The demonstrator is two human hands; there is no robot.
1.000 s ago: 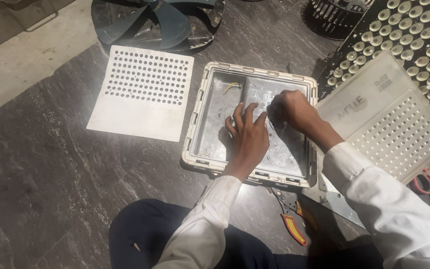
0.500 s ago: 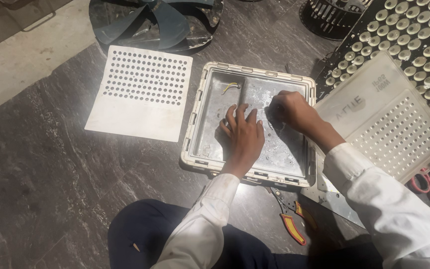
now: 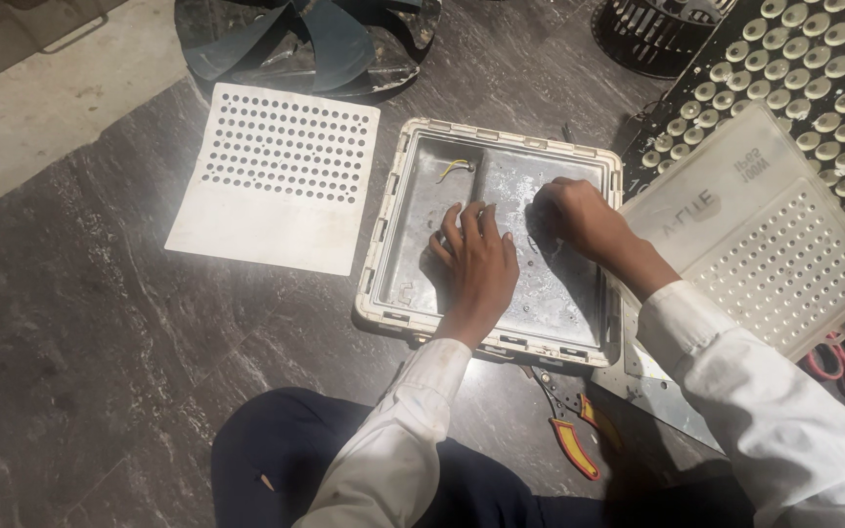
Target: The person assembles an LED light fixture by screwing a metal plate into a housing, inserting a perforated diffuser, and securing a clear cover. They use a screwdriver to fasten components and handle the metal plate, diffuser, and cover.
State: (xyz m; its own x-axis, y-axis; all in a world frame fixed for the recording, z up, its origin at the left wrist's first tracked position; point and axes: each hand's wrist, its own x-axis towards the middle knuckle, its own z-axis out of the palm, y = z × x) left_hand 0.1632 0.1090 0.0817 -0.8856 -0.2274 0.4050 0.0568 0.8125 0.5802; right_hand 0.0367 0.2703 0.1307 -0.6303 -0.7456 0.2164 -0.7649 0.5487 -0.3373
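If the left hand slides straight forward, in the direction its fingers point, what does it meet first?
Probably the short yellow wire in the metal housing, or just right of it the far rim; the left hand lies flat.

A cream-rimmed grey metal housing [image 3: 422,171] sits on a dark marbled floor [image 3: 80,342] beside a white sheet [image 3: 276,176] dotted with round holes.

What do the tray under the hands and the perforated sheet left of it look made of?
Tray: probably cast metal, dull grey and scuffed inside, with a cream rim, maybe plastic or paint. Perforated sheet: thin, flat, matte white, likely plastic or painted metal; the picture cannot settle which.
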